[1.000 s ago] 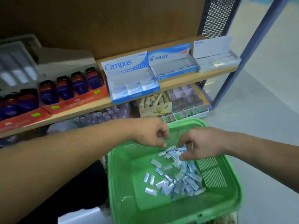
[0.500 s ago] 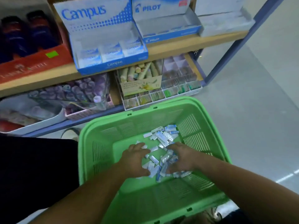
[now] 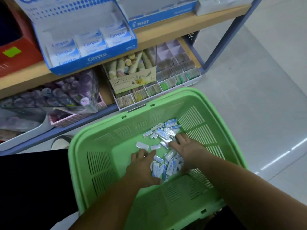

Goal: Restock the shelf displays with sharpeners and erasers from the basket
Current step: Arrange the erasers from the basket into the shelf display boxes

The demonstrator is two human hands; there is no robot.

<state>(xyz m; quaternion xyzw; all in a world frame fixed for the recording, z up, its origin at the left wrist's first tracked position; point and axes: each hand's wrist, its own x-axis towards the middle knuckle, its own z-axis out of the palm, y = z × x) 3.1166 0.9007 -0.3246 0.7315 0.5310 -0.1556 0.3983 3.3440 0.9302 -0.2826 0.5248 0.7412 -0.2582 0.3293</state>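
**Both hands down in the basket, herding erasers for the shelf**

My right fingers [image 3: 178, 137] are spread flat, palm down, over the loose wrapped erasers [image 3: 166, 131]. My left fingers [image 3: 147, 154] lie close together and lightly bent against the other side of the heap, pinching nothing that I can see. My right hand [image 3: 187, 150] and left hand [image 3: 141, 166] face each other with a clump of erasers between them, several wrappers reading Campus. That placing looks meant to rake a scattered lot into one scoop rather than pick piece by piece.

The erasers lie on the floor of the green basket [image 3: 74, 146], running from between my wrists towards its far right corner. Two lie apart, nearer the middle. Towards the left wall the floor shows bare plastic, so there is room to sweep that way. The slotted right wall stands just beside my right hand and would stop a push.

Beyond the far rim, the Campus display box [image 3: 93, 58] sits at the front edge of the wooden shelf [image 3: 157, 35]. It is partly filled and, I judge, the likely home for this load. A Pilot box [image 3: 159, 17] stands beside it. The lift over the rim looks open, though the shelf edge overhangs the hand-cream carton [image 3: 132, 80] below.
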